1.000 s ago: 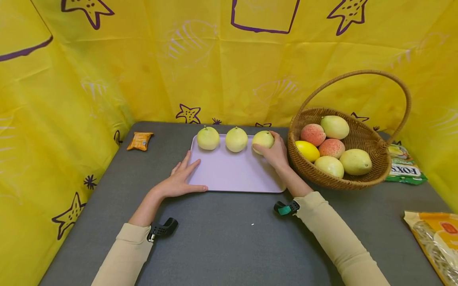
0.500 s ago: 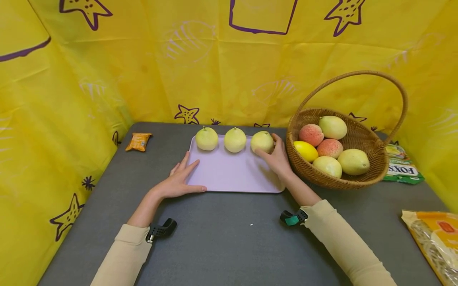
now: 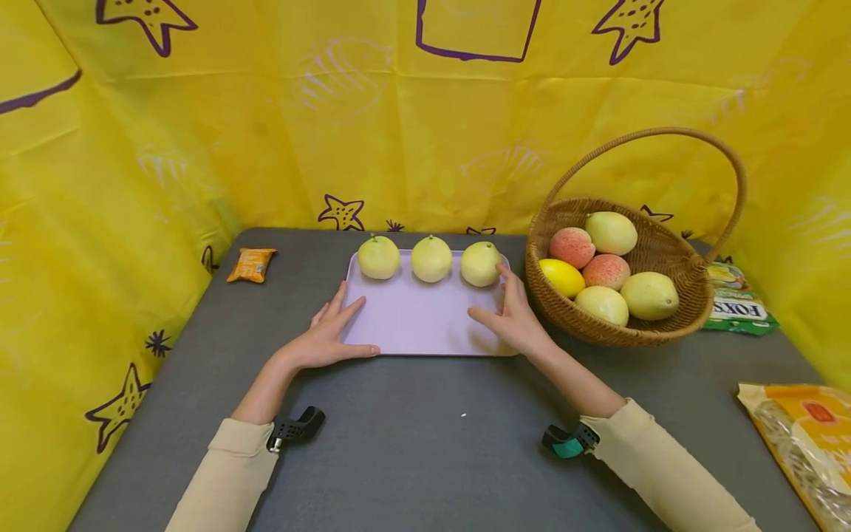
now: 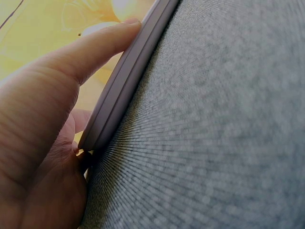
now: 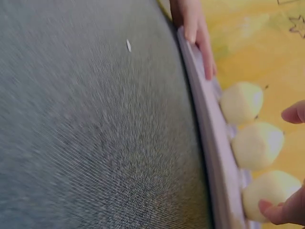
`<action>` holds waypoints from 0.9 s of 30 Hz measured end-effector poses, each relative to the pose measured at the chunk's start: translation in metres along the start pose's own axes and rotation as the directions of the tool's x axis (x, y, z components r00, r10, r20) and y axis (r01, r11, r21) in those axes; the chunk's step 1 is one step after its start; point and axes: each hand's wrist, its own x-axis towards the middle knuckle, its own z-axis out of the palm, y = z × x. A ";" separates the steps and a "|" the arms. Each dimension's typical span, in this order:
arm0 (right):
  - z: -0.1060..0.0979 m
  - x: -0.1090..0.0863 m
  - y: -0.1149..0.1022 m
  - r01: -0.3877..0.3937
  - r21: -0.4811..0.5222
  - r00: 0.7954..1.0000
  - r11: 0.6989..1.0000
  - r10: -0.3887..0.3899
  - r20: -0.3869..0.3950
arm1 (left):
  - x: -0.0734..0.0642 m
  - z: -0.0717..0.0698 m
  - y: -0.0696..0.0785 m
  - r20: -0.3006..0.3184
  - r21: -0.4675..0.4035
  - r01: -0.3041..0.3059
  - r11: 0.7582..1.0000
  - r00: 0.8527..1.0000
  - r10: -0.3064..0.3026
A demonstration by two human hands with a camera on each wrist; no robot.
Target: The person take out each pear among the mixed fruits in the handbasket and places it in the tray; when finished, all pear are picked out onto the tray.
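Three round, pale yellow-green pears stand in a row along the far side of a lilac tray [image 3: 412,325]: a left pear [image 3: 379,258], a middle pear [image 3: 431,259] and a right pear [image 3: 480,264]. My left hand [image 3: 326,338] rests at the tray's near left corner, fingers spread and straight. Its thumb [image 4: 107,40] lies on the tray's front rim in the left wrist view. Over the tray's right side is my right hand [image 3: 517,316], holding nothing. Its thumb and fingers are parted, with the fingertips close beside the right pear.
A wicker basket [image 3: 581,329] with a tall handle holds peaches, a lemon and several pale fruits, just right of the tray. Behind it lies a green FOX'S packet [image 3: 739,310]. An orange snack packet [image 3: 251,264] lies far left, a noodle-like bag [image 3: 801,436] near right.
My right hand has let go of the right pear and drawn back toward the near right, its fingers parting. The pear stays on the tray. My left hand keeps its place.
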 end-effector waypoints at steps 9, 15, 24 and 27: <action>-0.013 -0.031 -0.018 0.065 0.014 0.989 0.998 -0.067 0.133 | -0.001 -0.001 -0.001 -0.002 -0.004 0.003 1.000 1.000 -0.003; -0.028 -0.051 -0.028 0.098 0.005 0.978 0.995 -0.098 0.187 | 0.000 -0.001 -0.002 -0.001 -0.001 0.001 1.000 1.000 -0.001; -0.058 -0.074 -0.041 0.116 0.047 0.967 0.992 -0.124 0.223 | 0.001 -0.001 -0.001 0.002 0.003 -0.008 1.000 1.000 0.008; -0.068 -0.080 -0.045 0.134 0.044 0.964 0.990 -0.141 0.224 | 0.001 0.000 -0.001 0.001 0.007 -0.012 1.000 1.000 0.012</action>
